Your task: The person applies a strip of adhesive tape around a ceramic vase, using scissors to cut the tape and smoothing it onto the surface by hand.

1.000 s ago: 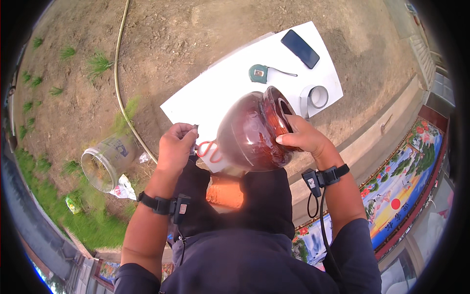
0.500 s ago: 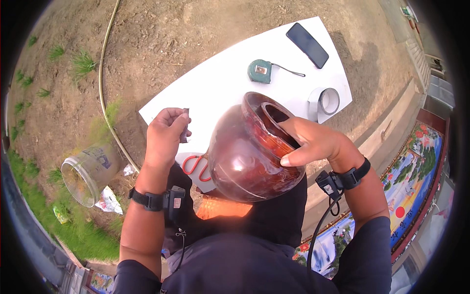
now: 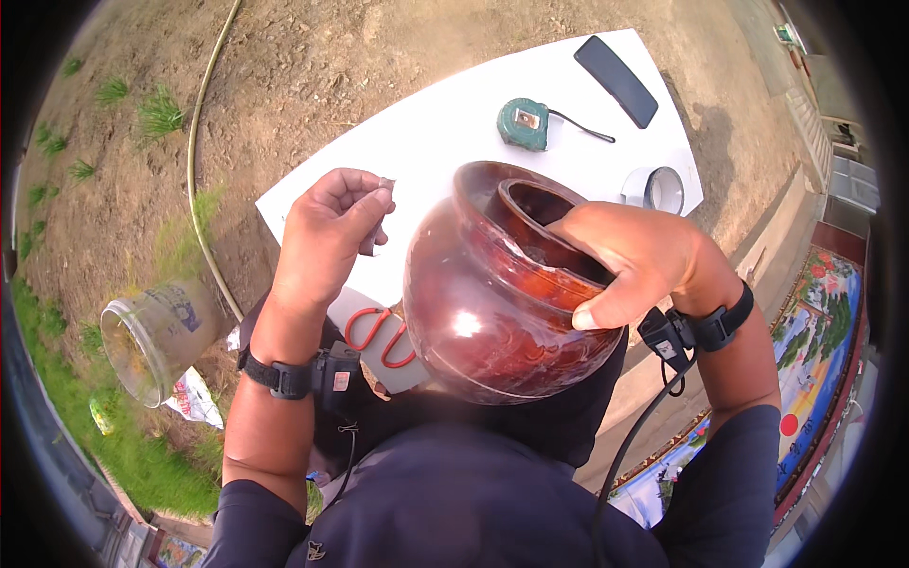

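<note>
My right hand (image 3: pixel 639 251) grips the rim of a glossy brown glazed jar (image 3: pixel 502 303); the thumb presses on the outer lip, and the fingers reach into the mouth, where their tips are hidden. The jar has a double rim and tilts to the right over my lap at the table's near edge. Left of it, my left hand (image 3: pixel 346 213) pinches a small dark grey strip (image 3: pixel 372 239) between thumb and fingers, apart from the jar. Red-handled scissors (image 3: pixel 379 338) lie beside the jar's base, their blades hidden.
On the white tabletop (image 3: pixel 417 142) lie a green tape measure (image 3: pixel 524 125) with a wrist strap, a black phone (image 3: pixel 615 81) and a roll of silver tape (image 3: pixel 655 189). A clear plastic bucket (image 3: pixel 156 336) lies tipped on the grass at left, near a hose (image 3: pixel 193 161).
My left hand has moved slightly up and right with the strip, turning a little. My right hand and the jar have shifted rightward in view, as have the things on the table.
</note>
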Demonstrator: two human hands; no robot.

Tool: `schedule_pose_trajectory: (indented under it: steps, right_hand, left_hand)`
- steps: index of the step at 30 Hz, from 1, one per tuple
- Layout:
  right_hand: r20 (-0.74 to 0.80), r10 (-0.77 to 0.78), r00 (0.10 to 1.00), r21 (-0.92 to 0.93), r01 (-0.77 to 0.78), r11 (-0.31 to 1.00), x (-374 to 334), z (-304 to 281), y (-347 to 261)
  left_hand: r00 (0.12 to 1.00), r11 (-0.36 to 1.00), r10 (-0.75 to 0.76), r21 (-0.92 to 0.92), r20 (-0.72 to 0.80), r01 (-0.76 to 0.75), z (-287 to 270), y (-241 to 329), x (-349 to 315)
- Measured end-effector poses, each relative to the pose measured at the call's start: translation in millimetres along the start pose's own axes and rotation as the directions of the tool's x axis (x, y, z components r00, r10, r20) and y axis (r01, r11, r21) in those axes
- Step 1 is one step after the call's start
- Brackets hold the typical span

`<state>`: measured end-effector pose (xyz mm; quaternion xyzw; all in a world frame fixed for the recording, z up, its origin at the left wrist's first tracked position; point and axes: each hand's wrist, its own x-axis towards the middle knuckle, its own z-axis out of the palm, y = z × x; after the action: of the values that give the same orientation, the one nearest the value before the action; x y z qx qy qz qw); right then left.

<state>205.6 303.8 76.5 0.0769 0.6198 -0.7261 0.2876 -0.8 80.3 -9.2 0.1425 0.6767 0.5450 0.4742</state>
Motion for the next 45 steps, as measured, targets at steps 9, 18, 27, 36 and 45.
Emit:
schedule_pose_trajectory:
  steps: [9, 18, 27, 36, 45]
  right_hand:
    - [0.000, 0.094, 0.996, -0.154, -0.093, 0.984, 8.3, 1.0, -21.5]
    - [-0.201, -0.041, 0.979, -0.493, -0.065, 0.868, -1.1, 12.1, -27.5]
    - [-0.404, -0.298, 0.865, -0.662, -0.052, 0.748, -5.9, 27.0, -14.0]
    - [-0.479, -0.390, 0.786, -0.650, -0.018, 0.760, -12.9, 29.4, -0.6]
    - [-0.575, -0.449, 0.685, -0.594, 0.029, 0.804, -12.5, 27.0, 14.8]
  left_hand:
    - [0.984, 0.987, 0.152, 0.039, 0.093, -0.156, 5.6, 4.4, -16.1]
    - [0.972, 0.972, 0.235, 0.021, 0.031, -0.236, -1.4, -7.6, -37.7]
    - [0.952, 0.950, 0.305, 0.066, 0.029, -0.307, -1.6, -5.8, -73.8]
    - [0.931, 0.923, 0.333, 0.151, 0.152, -0.355, 10.5, -0.7, -108.5]
    - [0.897, 0.881, 0.340, 0.239, 0.284, -0.409, 26.6, 10.6, -116.4]
